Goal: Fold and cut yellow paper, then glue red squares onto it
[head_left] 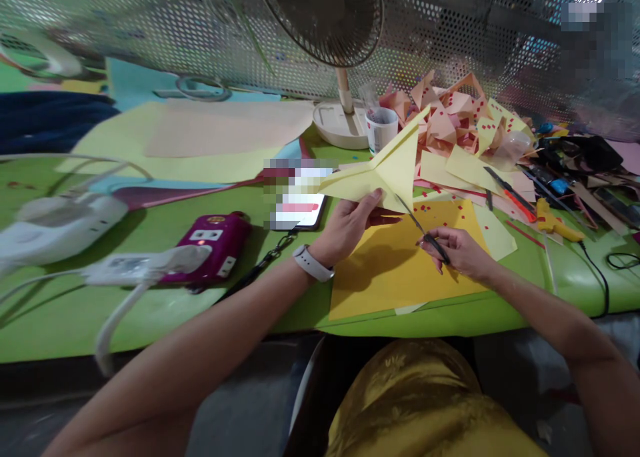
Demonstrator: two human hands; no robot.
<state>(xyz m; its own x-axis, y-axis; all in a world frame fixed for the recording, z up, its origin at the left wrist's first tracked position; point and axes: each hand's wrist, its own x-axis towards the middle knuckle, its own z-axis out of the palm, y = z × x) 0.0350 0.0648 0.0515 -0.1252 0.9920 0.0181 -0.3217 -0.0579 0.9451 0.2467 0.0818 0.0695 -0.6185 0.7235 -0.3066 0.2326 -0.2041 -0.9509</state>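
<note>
My left hand point(353, 227), with a white watch on the wrist, grips a folded pale yellow paper point(370, 177) by its lower edge, raised above the table. The paper has pointed flaps sticking out to the left and to the upper right. In my right hand point(453, 249) is a pair of scissors point(434, 242), my fingers wrapped round the dark handles. The scissor blades point up and left and meet the lower right edge of the folded paper. Beneath both hands lies an orange-yellow sheet point(400, 263) with small red pieces near its top.
A fan point(345, 120) and a white cup point(382, 129) stand behind. Folded pink papers point(450, 113) are piled at the back right, near a yellow glue gun point(557, 223). Left are a phone point(300, 200), a purple power box point(215, 243), cables and large paper sheets point(200, 133).
</note>
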